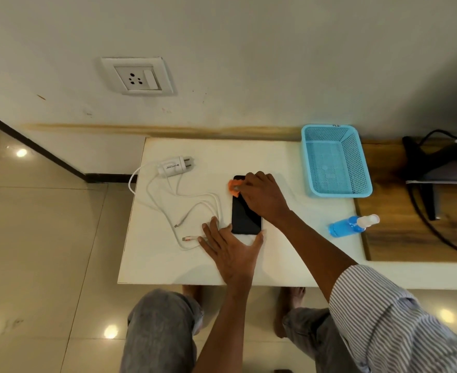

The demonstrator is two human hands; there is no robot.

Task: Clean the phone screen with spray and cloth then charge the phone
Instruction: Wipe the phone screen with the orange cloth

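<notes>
Orange cloth point(234, 187) under right hand point(262, 196) rubs glossy black phone point(244, 218).

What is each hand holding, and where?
The right hand holds the orange cloth bunched under its fingers, pressing it on the phone. The left hand holds nothing; it lies flat by the phone's near end.

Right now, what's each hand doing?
Left hand: open, flat on the table, bracing the phone.
Right hand: presses the orange cloth on the phone.

striped rolled sleeve point(383, 305), grey trousers point(162, 327)
</notes>
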